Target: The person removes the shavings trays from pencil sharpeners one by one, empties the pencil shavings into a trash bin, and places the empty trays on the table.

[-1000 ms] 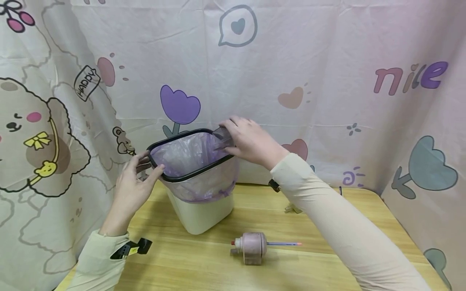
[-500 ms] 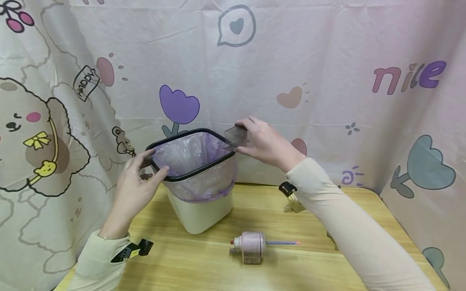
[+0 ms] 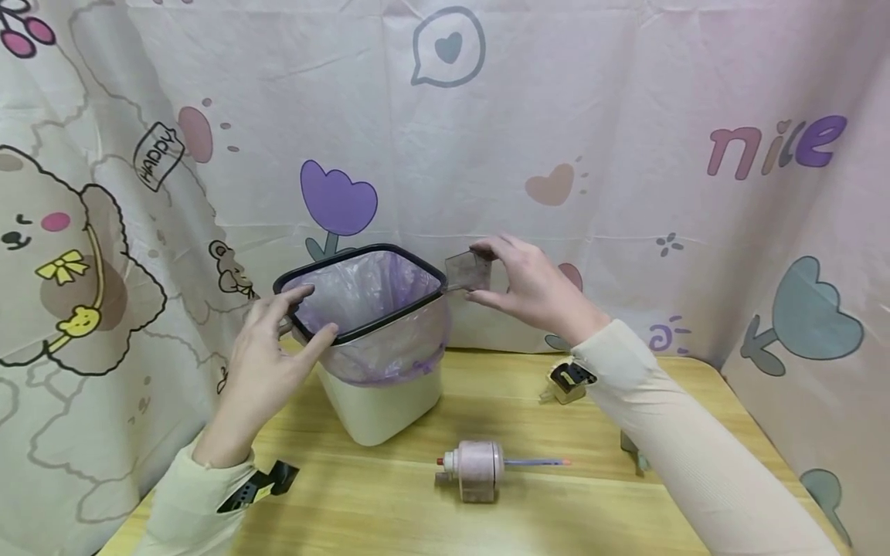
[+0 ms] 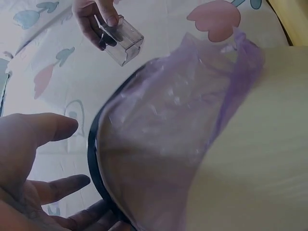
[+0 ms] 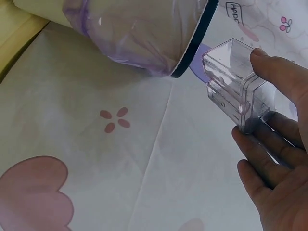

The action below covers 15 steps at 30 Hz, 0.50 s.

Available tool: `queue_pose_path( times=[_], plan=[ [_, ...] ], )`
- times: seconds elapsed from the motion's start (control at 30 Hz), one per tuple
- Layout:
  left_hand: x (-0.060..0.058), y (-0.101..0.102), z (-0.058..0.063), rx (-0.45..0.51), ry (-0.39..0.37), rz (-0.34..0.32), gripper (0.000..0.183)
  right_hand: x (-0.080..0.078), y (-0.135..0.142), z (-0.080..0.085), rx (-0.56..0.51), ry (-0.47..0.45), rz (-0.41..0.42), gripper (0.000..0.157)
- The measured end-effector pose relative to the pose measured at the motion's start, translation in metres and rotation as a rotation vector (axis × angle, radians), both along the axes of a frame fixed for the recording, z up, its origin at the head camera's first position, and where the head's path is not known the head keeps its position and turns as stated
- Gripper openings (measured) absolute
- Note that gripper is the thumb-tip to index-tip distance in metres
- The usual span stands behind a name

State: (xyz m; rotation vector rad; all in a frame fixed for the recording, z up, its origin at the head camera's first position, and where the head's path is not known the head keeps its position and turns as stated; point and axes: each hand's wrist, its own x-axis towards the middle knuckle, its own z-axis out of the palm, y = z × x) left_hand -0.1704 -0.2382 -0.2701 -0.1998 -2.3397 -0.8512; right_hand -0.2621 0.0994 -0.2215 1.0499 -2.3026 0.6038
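Note:
A clear plastic box (image 3: pixel 464 272), drawer-like, is held between the thumb and fingers of my right hand (image 3: pixel 545 289), just right of the bin's rim. Its walls look smudged in the right wrist view. The white trash bin (image 3: pixel 382 413) stands tilted, lined with a translucent purple trash bag (image 3: pixel 389 351) folded over its black rim (image 3: pixel 375 328). My left hand (image 3: pixel 264 359) is at the bin's left corner, thumb and fingers spread; some fingertips lie against or behind the rim. A pink pencil sharpener (image 3: pixel 478 471) lies on the table with a pencil (image 3: pixel 535 462) in it.
The wooden table (image 3: pixel 361 502) carries a small yellowish object (image 3: pixel 566 386) behind my right wrist. Another small object (image 3: pixel 629 442) is partly hidden by the right sleeve. A printed curtain (image 3: pixel 612 93) hangs close behind the bin.
My right hand has moved right with the clear box, from over the bin's opening to outside its rim. My left hand has loosened and its thumb has shifted slightly right.

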Motion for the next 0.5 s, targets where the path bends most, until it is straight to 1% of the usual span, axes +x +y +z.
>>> queue_pose_path(
  times=[0.13,0.27,0.33,0.5],
  plan=[
    [0.003,0.008,0.002,-0.014,0.019,-0.021,0.060,0.004,0.009,-0.007,-0.024,-0.019,-0.024,0.062],
    [0.005,0.016,0.003,-0.015,0.055,-0.039,0.057,0.006,0.017,-0.015,-0.030,-0.033,-0.050,0.063],
    [0.006,0.020,0.002,-0.015,0.083,-0.060,0.056,0.007,0.020,-0.019,-0.038,-0.039,-0.053,0.064],
    [0.006,0.032,-0.003,-0.022,0.135,-0.139,0.054,0.011,0.029,-0.032,-0.061,-0.049,-0.051,0.070]
  ],
)
